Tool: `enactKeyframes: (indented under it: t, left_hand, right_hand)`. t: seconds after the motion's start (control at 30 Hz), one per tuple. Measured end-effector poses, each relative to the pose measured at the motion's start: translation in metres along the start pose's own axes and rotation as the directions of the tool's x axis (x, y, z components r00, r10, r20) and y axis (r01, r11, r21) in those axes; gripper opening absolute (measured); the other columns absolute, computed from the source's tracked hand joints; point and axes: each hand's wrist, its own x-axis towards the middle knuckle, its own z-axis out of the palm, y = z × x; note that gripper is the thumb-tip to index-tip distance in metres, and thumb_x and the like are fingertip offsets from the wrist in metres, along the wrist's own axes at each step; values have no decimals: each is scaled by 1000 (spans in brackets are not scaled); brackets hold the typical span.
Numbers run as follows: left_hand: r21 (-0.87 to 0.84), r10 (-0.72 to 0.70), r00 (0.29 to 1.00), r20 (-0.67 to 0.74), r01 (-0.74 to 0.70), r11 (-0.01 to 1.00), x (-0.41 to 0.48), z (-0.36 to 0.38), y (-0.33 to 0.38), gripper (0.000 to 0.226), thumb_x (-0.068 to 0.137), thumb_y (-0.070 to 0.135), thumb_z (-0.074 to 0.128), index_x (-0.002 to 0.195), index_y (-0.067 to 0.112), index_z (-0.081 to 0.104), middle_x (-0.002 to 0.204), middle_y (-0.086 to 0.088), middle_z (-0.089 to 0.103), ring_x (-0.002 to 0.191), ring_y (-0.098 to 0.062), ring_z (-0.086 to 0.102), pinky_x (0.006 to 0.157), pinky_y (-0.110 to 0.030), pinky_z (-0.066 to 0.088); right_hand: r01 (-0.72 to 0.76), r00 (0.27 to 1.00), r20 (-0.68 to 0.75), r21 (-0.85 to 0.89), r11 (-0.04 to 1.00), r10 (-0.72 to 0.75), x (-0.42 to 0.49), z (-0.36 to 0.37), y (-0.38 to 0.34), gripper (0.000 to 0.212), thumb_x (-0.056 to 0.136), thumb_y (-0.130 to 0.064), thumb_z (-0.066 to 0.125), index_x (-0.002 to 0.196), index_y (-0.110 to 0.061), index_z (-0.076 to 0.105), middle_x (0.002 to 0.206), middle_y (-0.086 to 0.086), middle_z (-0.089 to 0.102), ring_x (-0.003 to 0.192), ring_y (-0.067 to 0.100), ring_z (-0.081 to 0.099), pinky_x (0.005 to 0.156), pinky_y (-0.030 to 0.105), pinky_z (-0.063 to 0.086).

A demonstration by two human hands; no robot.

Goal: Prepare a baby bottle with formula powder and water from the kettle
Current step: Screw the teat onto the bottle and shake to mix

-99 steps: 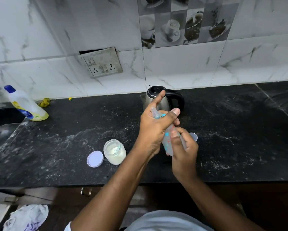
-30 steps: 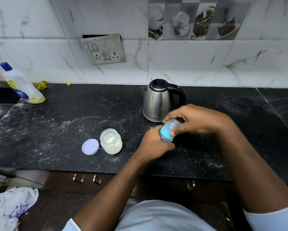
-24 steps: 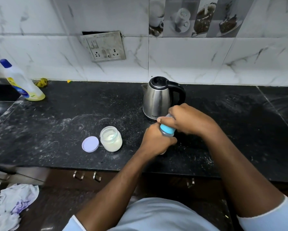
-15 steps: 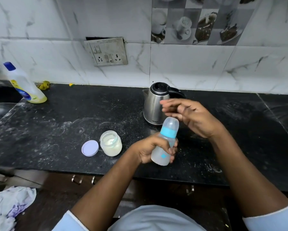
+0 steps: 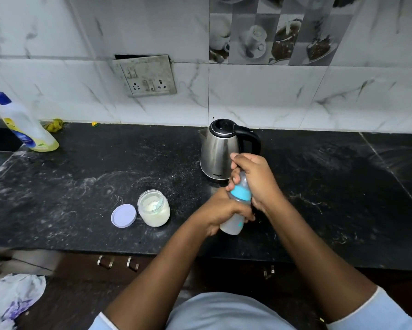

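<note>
The baby bottle (image 5: pixel 232 225) is translucent with a blue collar (image 5: pixel 241 193) and a clear cap, and it is held upright just above the black counter (image 5: pixel 81 186). My left hand (image 5: pixel 220 211) wraps its body. My right hand (image 5: pixel 256 181) closes over the cap and collar from above. Behind them stands the steel kettle (image 5: pixel 218 151), lid shut, with its black handle pointing right. An open glass jar of formula powder (image 5: pixel 154 207) sits to the left, and its lilac lid (image 5: pixel 123 215) lies flat beside it.
A dish-soap bottle (image 5: pixel 24 126) with a blue cap leans at the far left by the sink edge. A wall socket plate (image 5: pixel 150 78) hangs loose above the counter. Powder streaks mark the counter. Crumpled cloth (image 5: pixel 12 298) lies on the floor lower left.
Half a second ago my right hand hovered open above the bottle; now it has come down and closed on the cap and collar. My left hand keeps its hold on the bottle.
</note>
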Motion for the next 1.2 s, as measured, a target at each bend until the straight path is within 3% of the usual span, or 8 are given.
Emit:
enactKeyframes:
  t: [0.1, 0.2, 0.27, 0.47, 0.57, 0.7, 0.87, 1.2]
  left_hand:
    - [79, 47, 996, -72, -41, 996, 1, -1, -2, 31, 60, -3, 79, 89, 8, 76, 82, -8, 77, 81, -21, 72, 80, -37, 57]
    - [64, 67, 997, -40, -64, 996, -1, -10, -7, 38, 73, -3, 84, 107, 11, 72, 95, -6, 77, 89, -17, 73, 85, -36, 58]
    - [-40, 30, 994, -104, -34, 999, 0, -13, -12, 68, 71, 3, 88, 130, 14, 56, 110, -7, 74, 89, -19, 74, 84, -38, 62]
    - [-79, 0, 998, -64, -5, 997, 2, -14, -33, 140, 73, 4, 89, 165, 48, -6, 143, 13, 59, 118, -6, 73, 93, -31, 62]
    - [-114, 36, 995, -90, -46, 992, -1, -9, -48, 125, 62, 3, 92, 161, 39, 23, 141, 4, 59, 118, -6, 71, 94, -31, 60]
    - [-103, 157, 952, -264, -190, 976, -11, 3, -66, 79, 66, 6, 97, 136, 25, 65, 123, 2, 76, 113, -15, 75, 94, -28, 60]
    - [-40, 216, 887, -408, -253, 967, -21, 22, -70, 68, 67, -1, 100, 125, 18, 69, 121, -1, 79, 108, -19, 77, 88, -26, 61]
    - [81, 300, 786, -540, -306, 949, -40, 39, -93, 63, 69, 11, 99, 125, 20, 71, 129, -9, 72, 118, -27, 74, 98, -46, 63]
  right_hand:
    - [72, 975, -201, -98, 993, -90, -3, 4, 13, 35, 104, -29, 62, 75, -9, 61, 52, 11, 55, 44, 23, 54, 54, 33, 50]
    - [44, 993, -107, -105, 994, -55, -13, -3, 18, 43, 101, -54, 58, 97, -12, 69, 79, 14, 74, 69, 23, 69, 65, 33, 56]
    - [22, 1000, -2, -83, 996, -22, -21, -14, 23, 46, 96, -59, 59, 118, -20, 68, 110, 17, 77, 94, 26, 72, 78, 38, 59]
    - [28, 998, 54, -42, 999, -25, -46, -23, 60, 64, 95, -26, 64, 155, -34, 40, 137, 12, 66, 123, 23, 68, 100, 37, 58]
    - [84, 993, -83, 47, 995, -80, -45, -31, 61, 57, 102, -21, 58, 153, -33, 38, 121, 16, 69, 101, 25, 72, 88, 43, 62]
    - [88, 991, -102, 49, 995, -83, -39, -52, 56, 59, 99, -26, 68, 149, -42, 41, 125, 17, 61, 103, 25, 67, 93, 54, 59]
    - [94, 995, 22, -124, 988, -92, -43, -66, 65, 93, 81, -23, 85, 150, -59, 33, 137, 13, 60, 125, 26, 65, 91, 42, 60]
    - [94, 987, 152, -345, 934, -44, -50, -80, 79, 106, 80, -28, 90, 153, -58, 19, 126, 10, 67, 117, 29, 70, 93, 44, 61]
